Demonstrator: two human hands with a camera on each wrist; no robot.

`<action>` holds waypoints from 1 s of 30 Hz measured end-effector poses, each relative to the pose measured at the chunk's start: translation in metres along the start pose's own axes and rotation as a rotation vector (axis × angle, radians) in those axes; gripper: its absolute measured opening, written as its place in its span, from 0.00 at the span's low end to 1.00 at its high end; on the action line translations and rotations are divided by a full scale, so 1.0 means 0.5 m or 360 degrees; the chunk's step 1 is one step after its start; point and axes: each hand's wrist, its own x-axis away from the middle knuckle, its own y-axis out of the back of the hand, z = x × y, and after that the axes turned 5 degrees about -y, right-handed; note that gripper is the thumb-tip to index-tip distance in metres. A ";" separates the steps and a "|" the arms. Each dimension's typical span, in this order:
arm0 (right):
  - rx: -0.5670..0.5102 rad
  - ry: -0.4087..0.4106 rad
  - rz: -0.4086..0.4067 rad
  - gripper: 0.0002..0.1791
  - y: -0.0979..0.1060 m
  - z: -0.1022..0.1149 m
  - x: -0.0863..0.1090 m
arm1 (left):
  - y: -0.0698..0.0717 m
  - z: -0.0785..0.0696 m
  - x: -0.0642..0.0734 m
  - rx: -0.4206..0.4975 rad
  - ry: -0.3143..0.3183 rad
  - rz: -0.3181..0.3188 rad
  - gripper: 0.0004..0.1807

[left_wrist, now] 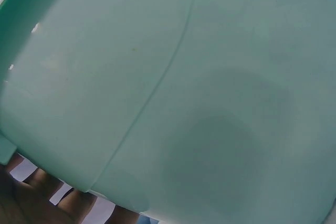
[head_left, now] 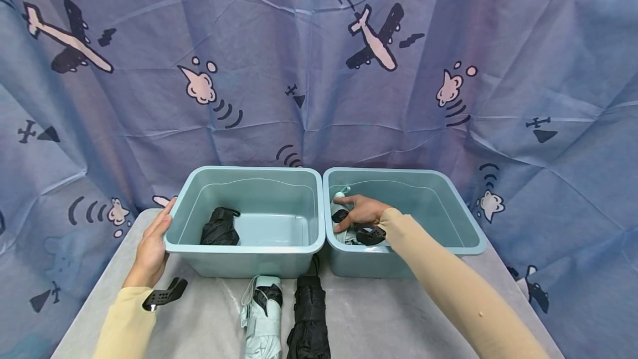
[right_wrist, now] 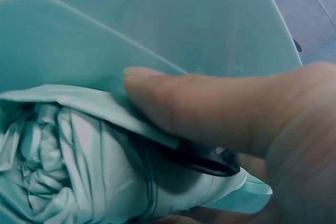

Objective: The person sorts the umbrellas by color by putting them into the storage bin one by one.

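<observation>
My right hand [head_left: 363,212] reaches into the right pale-green bin [head_left: 389,170] and grips a mint folded umbrella [right_wrist: 100,156] at the bin's left side. Its thumb [right_wrist: 210,108] lies across the umbrella's top in the right wrist view, beside a black patch on the cloth. Along the left bin's [head_left: 244,249] outer left wall, my left hand [head_left: 151,251] rests with its fingers extended up to the rim. Inside that bin, toward the front left, lies a black folded umbrella [head_left: 220,229]. The left wrist view is mostly filled by smooth green bin wall [left_wrist: 168,77].
Both bins stand side by side on a grey table [head_left: 394,314]. In front of them lie another mint folded umbrella [head_left: 264,323] and a black one [head_left: 309,314], parallel and pointing at the bins. A blue curtain [head_left: 279,71] with printed planes hangs behind the table.
</observation>
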 end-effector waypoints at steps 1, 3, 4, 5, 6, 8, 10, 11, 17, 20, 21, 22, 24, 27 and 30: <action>-0.0002 -0.0001 0.0000 0.54 0.000 0.000 0.000 | -0.001 0.000 0.000 0.0003 0.0000 0.0000 0.34; -0.0004 -0.0005 -0.0002 0.54 0.000 0.000 0.001 | -0.002 -0.001 -0.001 0.0011 0.0000 -0.0002 0.34; -0.0014 -0.0012 0.0000 0.53 0.000 0.000 0.001 | -0.002 -0.001 -0.001 0.0011 0.0000 -0.0002 0.35; -0.0014 -0.0018 -0.0001 0.53 -0.001 0.000 0.001 | -0.003 -0.002 -0.001 0.0010 0.0002 -0.0003 0.35; -0.0017 -0.0025 0.0003 0.53 -0.001 0.000 0.001 | -0.003 -0.002 -0.001 0.0008 0.0005 -0.0004 0.35; -0.0022 -0.0040 0.0005 0.53 -0.002 0.000 0.000 | -0.003 -0.003 0.000 -0.0010 0.0015 -0.0005 0.34; -0.0038 -0.0056 0.0020 0.52 -0.004 -0.001 -0.002 | -0.003 -0.004 0.001 -0.0026 0.0024 -0.0004 0.34; -0.0047 -0.0062 0.0033 0.51 -0.004 -0.001 -0.003 | -0.002 -0.004 0.002 -0.0032 0.0030 -0.0004 0.34; -0.0064 -0.0076 0.0106 0.50 -0.004 -0.005 -0.005 | -0.002 -0.004 0.003 -0.0023 0.0029 0.0004 0.34; -0.0067 -0.0069 0.0087 0.49 -0.004 -0.005 -0.004 | -0.002 -0.002 0.001 -0.0017 0.0011 0.0004 0.35; -0.0074 -0.0066 0.0080 0.49 -0.003 -0.005 -0.002 | -0.003 -0.001 0.001 -0.0014 0.0004 0.0005 0.35; -0.0082 -0.0057 0.0073 0.49 -0.003 -0.005 0.000 | -0.003 0.000 0.000 -0.0012 0.0001 0.0005 0.35; -0.0110 -0.0041 0.0062 0.48 -0.002 -0.004 0.005 | -0.002 0.002 0.001 -0.0012 0.0002 0.0003 0.35; -0.0118 -0.0002 0.0079 0.48 -0.001 -0.001 0.016 | -0.001 0.002 0.001 -0.0016 0.0005 0.0003 0.35; -0.0117 0.0040 0.0100 0.48 0.001 0.005 0.031 | 0.000 0.000 0.002 -0.0028 0.0004 0.0000 0.35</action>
